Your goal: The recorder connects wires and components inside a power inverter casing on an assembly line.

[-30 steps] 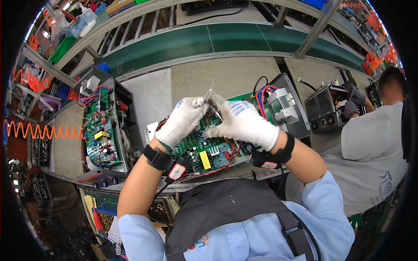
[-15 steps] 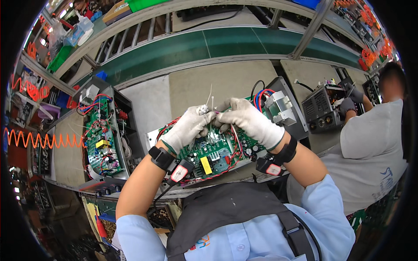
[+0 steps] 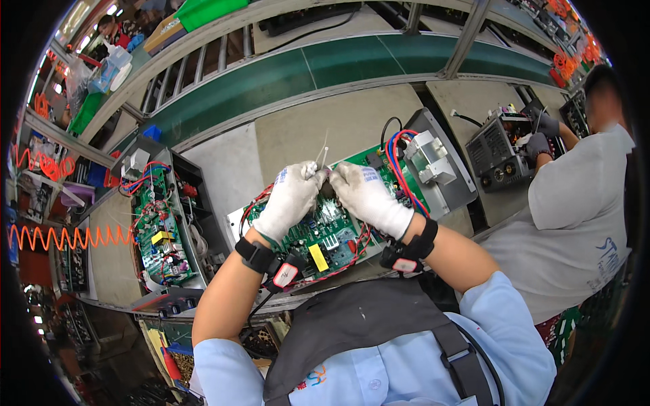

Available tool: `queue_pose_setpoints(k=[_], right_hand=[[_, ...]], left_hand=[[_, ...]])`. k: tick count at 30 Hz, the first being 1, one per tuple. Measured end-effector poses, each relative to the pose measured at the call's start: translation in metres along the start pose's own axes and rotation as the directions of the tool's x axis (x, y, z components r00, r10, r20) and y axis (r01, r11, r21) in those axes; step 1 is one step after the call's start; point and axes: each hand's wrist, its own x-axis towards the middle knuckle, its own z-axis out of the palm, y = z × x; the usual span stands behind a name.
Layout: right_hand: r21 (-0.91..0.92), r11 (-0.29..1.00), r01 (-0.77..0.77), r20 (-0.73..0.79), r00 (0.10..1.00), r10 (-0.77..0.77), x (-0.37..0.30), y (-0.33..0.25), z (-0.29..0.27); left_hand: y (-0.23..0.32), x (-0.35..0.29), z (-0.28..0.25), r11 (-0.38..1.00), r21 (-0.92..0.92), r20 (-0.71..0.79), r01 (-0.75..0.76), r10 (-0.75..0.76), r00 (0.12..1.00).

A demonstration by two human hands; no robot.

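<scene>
A green circuit board point(image 3: 298, 238) in a grey metal chassis point(image 3: 452, 193) lies in front of me. My gloved left hand point(image 3: 292, 199) is closed over its upper part, fingertips pinched around thin white cable ties point(image 3: 323, 147) that stick up. Close beside it, my gloved right hand point(image 3: 369, 197) is also closed in a pinch, its fingertips almost touching the left ones. What the right fingers grip is hidden. Red and blue wires point(image 3: 399, 169) arch over the board's right end, next to a white connector block point(image 3: 430, 157). A yellow component point(image 3: 318, 258) sits near the board's front edge.
To the left stands another open chassis with a circuit board point(image 3: 159, 230), with an orange coiled hose point(image 3: 74, 237) beside it. A green conveyor belt point(image 3: 271, 84) runs behind the bench. At right, a person point(image 3: 569, 223) in grey handles another metal unit point(image 3: 500, 152).
My right hand has turned inward and drawn closer to the left, its fingers now tucked down. The cable ties lean slightly differently. The whole view has shifted a little.
</scene>
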Motion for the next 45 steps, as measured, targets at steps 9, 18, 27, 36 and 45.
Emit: queue_pose_setpoints(k=[9, 18, 27, 36, 45], right_hand=[[-0.044, 0.997, -0.066, -0.130, 0.990, 0.060, 0.003, -0.004, 0.012], [0.490, 0.824, -0.286, 0.142, 0.958, 0.248, -0.002, 0.002, -0.003], [0.615, 0.782, -0.096, 0.023, 0.994, 0.104, -0.009, 0.021, 0.018], [0.631, 0.741, -0.230, 0.137, 0.973, 0.186, -0.010, 0.014, 0.004], [0.400, 0.916, 0.038, -0.255, 0.964, 0.072, -0.018, 0.007, 0.014]], left_hand=[[-0.014, -0.001, 0.003, 0.991, 0.132, -0.127, 0.021, -0.005, 0.992], [0.009, -0.027, -0.022, 0.992, 0.124, -0.135, 0.018, -0.001, 0.991], [0.013, -0.031, -0.013, 0.992, 0.004, 0.119, 0.129, -0.129, 0.985], [0.009, -0.015, -0.002, 0.980, -0.168, 0.095, 0.108, -0.093, 0.991], [0.016, -0.019, -0.008, 0.986, -0.134, 0.138, 0.100, -0.082, 0.987]])
